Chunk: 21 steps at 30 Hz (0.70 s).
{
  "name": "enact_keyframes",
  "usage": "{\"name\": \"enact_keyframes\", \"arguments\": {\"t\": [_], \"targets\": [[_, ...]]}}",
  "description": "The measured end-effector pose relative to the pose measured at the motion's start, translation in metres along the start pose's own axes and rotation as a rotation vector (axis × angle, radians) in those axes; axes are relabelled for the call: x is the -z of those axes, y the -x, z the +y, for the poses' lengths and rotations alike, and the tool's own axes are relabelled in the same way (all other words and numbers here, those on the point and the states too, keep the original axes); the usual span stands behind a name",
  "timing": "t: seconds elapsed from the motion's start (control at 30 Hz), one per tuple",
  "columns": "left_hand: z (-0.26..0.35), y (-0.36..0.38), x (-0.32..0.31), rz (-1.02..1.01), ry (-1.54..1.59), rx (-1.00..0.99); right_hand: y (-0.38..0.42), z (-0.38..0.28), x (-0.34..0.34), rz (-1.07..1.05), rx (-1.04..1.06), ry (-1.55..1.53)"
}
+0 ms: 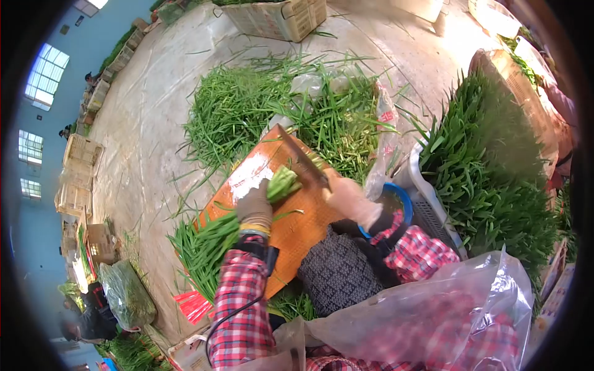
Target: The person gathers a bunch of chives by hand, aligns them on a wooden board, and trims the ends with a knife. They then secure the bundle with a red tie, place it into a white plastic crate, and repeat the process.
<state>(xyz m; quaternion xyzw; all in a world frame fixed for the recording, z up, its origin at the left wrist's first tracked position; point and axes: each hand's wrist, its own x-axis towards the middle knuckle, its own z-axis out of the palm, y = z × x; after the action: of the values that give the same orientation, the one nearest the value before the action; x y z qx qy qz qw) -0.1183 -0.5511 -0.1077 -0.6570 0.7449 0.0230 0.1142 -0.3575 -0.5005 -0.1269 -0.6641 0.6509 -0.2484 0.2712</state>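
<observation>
My left hand, in a grey glove, is closed around a bunch of garlic chives. The pale cut ends stick out past my fingers toward the blade, and the green leaves trail to the lower left. Under the bunch lies an orange board, tilted across my lap area. In a light glove, my right hand grips the handle of a broad knife. Its dark blade points up and left over the board's far end, just beyond the cut ends. Red strips lie by the leaf tips.
Loose trimmings are heaped beyond the board, partly on a clear plastic bag. A crate full of upright greens stands at my right, beside a blue bucket. Another crate sits ahead; a filled bag lies left, near a person.
</observation>
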Motion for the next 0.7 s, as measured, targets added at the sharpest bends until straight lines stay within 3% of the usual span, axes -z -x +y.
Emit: {"name": "enact_keyframes", "arguments": {"t": [0.03,0.13,0.2,0.3,0.4,0.47,0.6,0.67,0.7], "targets": [[-0.004,0.003,0.033,-0.047,-0.003,0.066,-0.001,0.008,0.008,0.05,-0.011,0.028],[-0.044,-0.002,0.087,0.275,0.121,0.097,-0.015,-0.001,0.043,0.208,-0.029,0.013],[-0.063,-0.01,0.133,0.307,0.105,0.168,-0.037,-0.017,0.059,0.178,0.065,-0.011],[-0.087,-0.006,0.193,0.489,0.035,0.067,-0.065,-0.039,0.052,0.132,0.242,0.079],[-0.12,0.0,0.215,0.678,0.374,-0.173,-0.088,-0.042,0.03,-0.019,0.325,0.241],[-0.151,0.026,0.229,0.693,0.373,-0.192,-0.09,-0.041,0.01,-0.093,0.36,0.321],[-0.172,0.095,0.248,0.58,0.622,0.059,-0.1,-0.033,-0.023,-0.133,0.406,0.509],[-0.176,0.134,0.265,0.529,0.645,0.391,-0.092,-0.041,-0.026,-0.094,0.4,0.514],[-0.192,0.144,0.268,0.432,0.628,0.354,-0.09,-0.045,-0.023,-0.081,0.39,0.552]]}}
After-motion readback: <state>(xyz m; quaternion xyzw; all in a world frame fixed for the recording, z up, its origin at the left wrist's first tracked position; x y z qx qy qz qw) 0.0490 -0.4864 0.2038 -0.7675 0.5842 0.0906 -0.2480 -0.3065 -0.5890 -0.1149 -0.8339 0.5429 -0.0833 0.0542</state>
